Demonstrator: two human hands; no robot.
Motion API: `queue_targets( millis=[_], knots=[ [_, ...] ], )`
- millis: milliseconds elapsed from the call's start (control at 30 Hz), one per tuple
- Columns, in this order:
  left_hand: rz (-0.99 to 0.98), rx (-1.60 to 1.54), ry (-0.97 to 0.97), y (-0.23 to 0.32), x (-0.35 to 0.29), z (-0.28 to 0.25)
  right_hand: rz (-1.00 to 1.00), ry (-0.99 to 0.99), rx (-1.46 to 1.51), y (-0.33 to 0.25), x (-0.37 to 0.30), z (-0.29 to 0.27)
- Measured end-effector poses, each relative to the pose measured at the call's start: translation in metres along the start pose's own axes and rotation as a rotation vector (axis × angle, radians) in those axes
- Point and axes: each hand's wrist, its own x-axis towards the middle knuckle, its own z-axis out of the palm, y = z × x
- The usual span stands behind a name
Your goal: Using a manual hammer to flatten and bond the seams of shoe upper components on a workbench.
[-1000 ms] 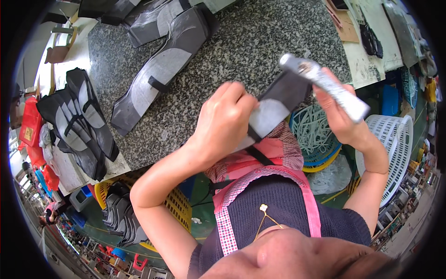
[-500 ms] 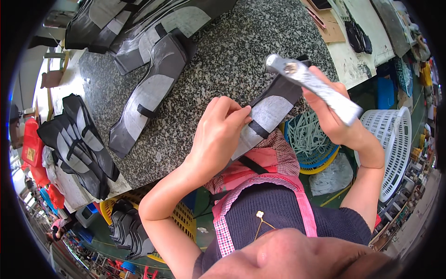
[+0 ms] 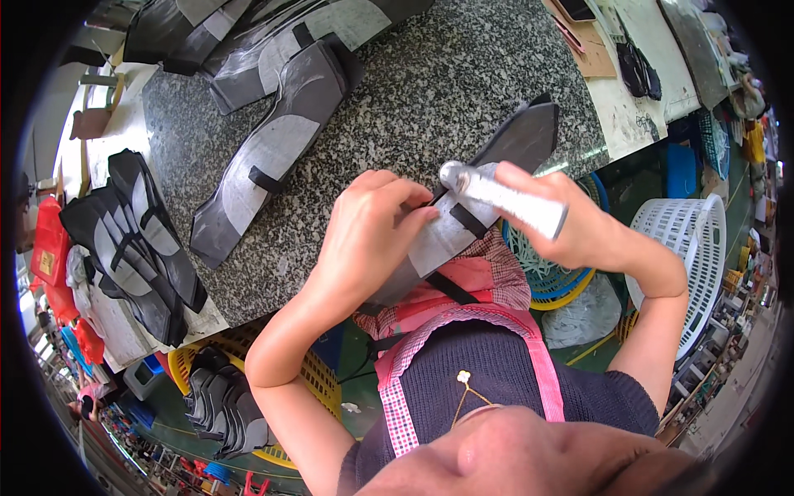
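When the hammer (image 3: 504, 195) is this close, aim squarely

The grey panel (image 3: 443, 238) lies mostly between the left fingers (image 3: 423, 217), pinching its edge, and the right fingers (image 3: 514, 178), wrapped around the hammer; keep that pinch out of its path.

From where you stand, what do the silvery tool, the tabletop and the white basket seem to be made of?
Tool: probably metal, given its bright silvery glare. Tabletop: likely polished stone, perhaps granite, judging by its speckled grain and sheen. White basket: apparently smooth molded plastic, with regular slots.
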Motion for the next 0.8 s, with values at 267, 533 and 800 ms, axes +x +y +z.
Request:
queue_targets(
  millis=[267,533,800],
  knots=[
    [0.474,0.370,0.171,-0.017,-0.020,0.014,-0.104,0.032,-0.019,-0.006,-0.002,0.005],
    [0.493,0.465,0.217,-0.023,-0.037,0.012,-0.110,0.041,0.012,-0.019,0.006,0.001],
    [0.389,0.453,0.171,-0.019,-0.046,0.001,-0.123,-0.040,-0.027,-0.022,0.014,0.011]
  ],
)
